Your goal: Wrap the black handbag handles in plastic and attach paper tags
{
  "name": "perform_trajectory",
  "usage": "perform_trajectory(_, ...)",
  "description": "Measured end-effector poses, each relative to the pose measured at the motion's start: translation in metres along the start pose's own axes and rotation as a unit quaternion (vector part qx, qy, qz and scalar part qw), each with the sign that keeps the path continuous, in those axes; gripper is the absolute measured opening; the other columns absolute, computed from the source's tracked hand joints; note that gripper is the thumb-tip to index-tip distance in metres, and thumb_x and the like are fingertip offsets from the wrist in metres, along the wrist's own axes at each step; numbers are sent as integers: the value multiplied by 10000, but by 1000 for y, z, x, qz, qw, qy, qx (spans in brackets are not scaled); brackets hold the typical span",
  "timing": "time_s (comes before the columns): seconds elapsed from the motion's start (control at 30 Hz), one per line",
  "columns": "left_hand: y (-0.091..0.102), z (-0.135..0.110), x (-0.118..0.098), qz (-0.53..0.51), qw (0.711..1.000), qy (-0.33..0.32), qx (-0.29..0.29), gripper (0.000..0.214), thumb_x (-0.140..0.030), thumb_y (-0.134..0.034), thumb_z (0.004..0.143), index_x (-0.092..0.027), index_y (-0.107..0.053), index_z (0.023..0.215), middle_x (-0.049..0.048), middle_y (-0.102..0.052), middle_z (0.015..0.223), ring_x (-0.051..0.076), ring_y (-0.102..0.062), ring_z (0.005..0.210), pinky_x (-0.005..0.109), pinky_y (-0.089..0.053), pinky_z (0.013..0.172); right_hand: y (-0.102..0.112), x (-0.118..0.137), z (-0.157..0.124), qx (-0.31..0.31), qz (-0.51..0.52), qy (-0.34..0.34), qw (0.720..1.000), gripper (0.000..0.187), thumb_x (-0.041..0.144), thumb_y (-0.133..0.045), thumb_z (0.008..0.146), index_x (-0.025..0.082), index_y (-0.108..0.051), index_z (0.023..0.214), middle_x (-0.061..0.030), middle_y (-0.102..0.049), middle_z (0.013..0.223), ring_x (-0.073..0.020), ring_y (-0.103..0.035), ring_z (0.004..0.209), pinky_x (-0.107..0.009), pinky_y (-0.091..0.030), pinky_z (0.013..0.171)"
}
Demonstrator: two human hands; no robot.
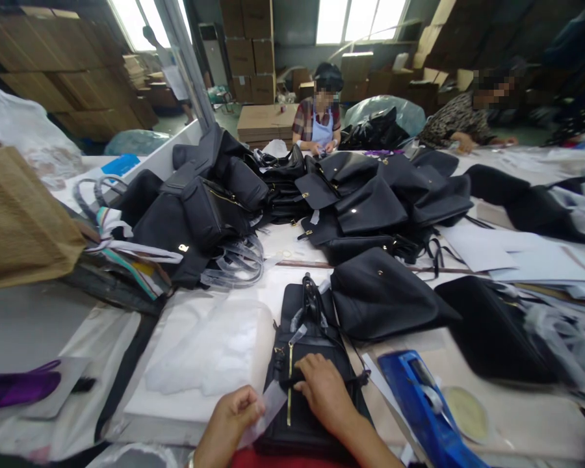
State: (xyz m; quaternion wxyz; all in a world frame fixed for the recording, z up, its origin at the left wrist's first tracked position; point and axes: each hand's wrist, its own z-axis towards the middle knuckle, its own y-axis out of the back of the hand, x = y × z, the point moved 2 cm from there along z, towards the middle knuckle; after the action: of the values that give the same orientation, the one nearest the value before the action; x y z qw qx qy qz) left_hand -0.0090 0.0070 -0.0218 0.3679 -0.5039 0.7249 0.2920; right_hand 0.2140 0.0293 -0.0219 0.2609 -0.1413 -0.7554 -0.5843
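Observation:
A black backpack lies flat in front of me, its gold zipper running lengthwise. My left hand pinches a small translucent plastic strip at the backpack's left side. My right hand rests on the backpack, fingers curled over a black strap that crosses by the zipper; the fingertips partly hide it. At the backpack's far end, the handle has clear wrapping around it. Another black bag lies against its upper right.
A stack of white sheets lies on the left and a blue tape dispenser on the right. Black bags are piled across the table. Beyond them sits a person in an apron; another person works at the right.

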Motion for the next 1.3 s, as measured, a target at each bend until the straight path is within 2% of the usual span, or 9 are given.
perform_trajectory(0.07, 7, -2, -1, 30, 999, -9, -21, 352, -475, -601, 777, -163, -529, 632, -63, -448, 547, 101, -379, 545, 217, -272, 527, -8, -4, 5, 31, -20, -4, 999, 117, 140, -582, 788, 221, -613, 868, -42, -632, 950, -237, -559, 932, -325, -380, 795)
perform_trajectory(0.13, 13, -4, -3, 60, 997, -19, -34, 332, -452, -570, 802, -166, -532, 638, -64, -440, 555, 108, -389, 564, 219, -285, 546, -8, -6, 6, 40, 13, -11, 999, 65, 166, -549, 825, 212, -593, 811, -30, -632, 894, -209, -572, 879, -290, -382, 757)
perform_trajectory(0.27, 22, -6, -8, 99, 993, -39, -57, 311, -424, -538, 827, -174, -527, 642, -61, -436, 571, 118, -402, 590, 219, -298, 560, 9, -6, -1, 67, 165, -7, 984, 160, 282, -425, 935, 225, -547, 848, 28, -628, 742, -140, -595, 717, -224, -379, 665)
perform_trajectory(0.37, 22, -5, -11, 138, 987, -52, -64, 312, -422, -522, 843, -174, -548, 656, -51, -469, 601, 129, -441, 624, 222, -326, 592, 22, -1, -9, 89, 207, 10, 974, 224, 321, -385, 958, 226, -552, 844, 45, -623, 695, -116, -599, 665, -202, -367, 635)
perform_trajectory(0.53, 15, -3, -21, 208, 974, -72, -51, 315, -427, -504, 863, -186, -593, 681, -37, -560, 638, 149, -524, 658, 229, -355, 624, 27, 9, -11, 100, 149, 25, 983, 243, 332, -424, 943, 222, -598, 814, 32, -638, 685, -119, -609, 666, -195, -351, 622)
perform_trajectory(0.73, 12, -7, -30, 256, 962, -79, -56, 291, -394, -481, 873, -201, -614, 700, -21, -618, 672, 166, -569, 682, 234, -383, 645, 33, 10, -12, 97, 123, 19, 987, 233, 336, -440, 936, 251, -654, 897, 19, -662, 701, -128, -620, 657, -195, -345, 600)
perform_trajectory(1.07, 14, -7, -28, 313, 944, -92, -57, 328, -438, -420, 911, -230, -601, 735, -26, -639, 713, 154, -589, 709, 226, -393, 671, 41, 16, -17, 118, 103, 34, 987, 241, 330, -440, 934, 255, -663, 885, 20, -700, 727, -126, -638, 659, -199, -327, 584)
perform_trajectory(1.3, 19, -3, -24, 349, 927, -123, -68, 313, -424, -402, 923, -244, -598, 759, -15, -640, 751, 148, -617, 736, 208, -410, 670, 43, 11, -18, 92, 74, 26, 993, 221, 328, -449, 933, 274, -655, 876, 28, -719, 784, -149, -667, 747, -228, -305, 600)
